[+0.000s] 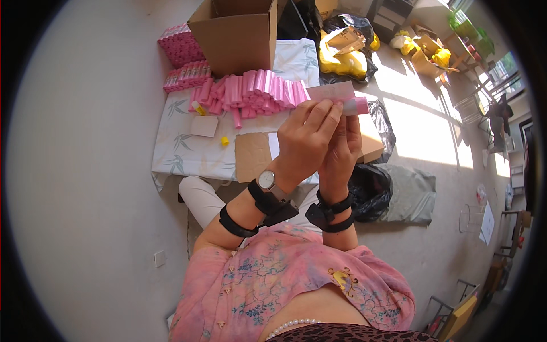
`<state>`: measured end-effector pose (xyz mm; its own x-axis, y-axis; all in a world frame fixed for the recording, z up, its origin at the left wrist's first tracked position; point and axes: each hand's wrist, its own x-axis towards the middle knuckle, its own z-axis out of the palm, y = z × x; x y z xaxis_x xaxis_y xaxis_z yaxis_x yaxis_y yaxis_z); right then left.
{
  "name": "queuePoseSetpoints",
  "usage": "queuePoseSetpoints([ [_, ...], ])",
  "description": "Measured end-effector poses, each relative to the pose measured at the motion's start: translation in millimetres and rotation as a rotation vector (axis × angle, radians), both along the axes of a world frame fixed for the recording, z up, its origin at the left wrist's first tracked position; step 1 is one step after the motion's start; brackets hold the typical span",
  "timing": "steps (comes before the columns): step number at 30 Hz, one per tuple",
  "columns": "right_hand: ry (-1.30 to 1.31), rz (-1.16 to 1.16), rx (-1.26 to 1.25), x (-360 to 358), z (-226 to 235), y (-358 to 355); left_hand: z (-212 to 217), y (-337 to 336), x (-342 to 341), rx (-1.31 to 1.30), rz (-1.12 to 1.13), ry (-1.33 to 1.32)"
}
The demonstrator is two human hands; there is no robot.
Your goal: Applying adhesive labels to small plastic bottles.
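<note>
Raised over the table's right side, my left hand and my right hand close together around a pink roll. A pale paper label lies along the roll, one flap standing free above the fingers. My left fingertips press on the paper, while the right hand supports the roll from below; part of its grip is hidden. Beyond the hands, loose pink rolls lie heaped on the table. To the left are a glue stick with a yellow part, a small stack of paper and a yellow cap.
An open cardboard box stands behind the heap, beside bundled packs of pink rolls. A flat cardboard piece lies at the table's front. Black bags stand on the floor at right. A wall runs along the left.
</note>
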<state>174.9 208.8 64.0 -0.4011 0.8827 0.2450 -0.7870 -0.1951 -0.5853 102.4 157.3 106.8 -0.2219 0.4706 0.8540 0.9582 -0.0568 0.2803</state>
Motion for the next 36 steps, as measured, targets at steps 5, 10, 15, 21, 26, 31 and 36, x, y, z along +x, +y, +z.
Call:
queuePoseSetpoints([
  [5, 0.020, 0.020, -0.024, 4, -6, 5, -5, 0, 1, -0.016, -0.022, -0.057],
  [10, -0.012, 0.026, -0.015, 10, -11, 6, -7, 1, 4, 0.008, -0.086, -0.176],
  [15, -0.049, 0.031, 0.023, 15, -10, 9, -5, 1, 1, 0.031, -0.151, -0.227],
  [21, -0.064, 0.074, 0.055, 26, -20, 19, -5, 1, -1, 0.027, -0.226, -0.249],
  [26, -0.078, 0.081, 0.034, 28, -18, 18, -1, -1, -3, 0.012, -0.255, -0.252],
  [31, -0.080, 0.075, 0.042, 28, -23, 22, 0, 4, -5, -0.066, -0.283, -0.302],
  [36, -0.108, 0.072, 0.051, 27, -24, 24, -4, 10, -8, -0.116, -0.292, -0.361],
])
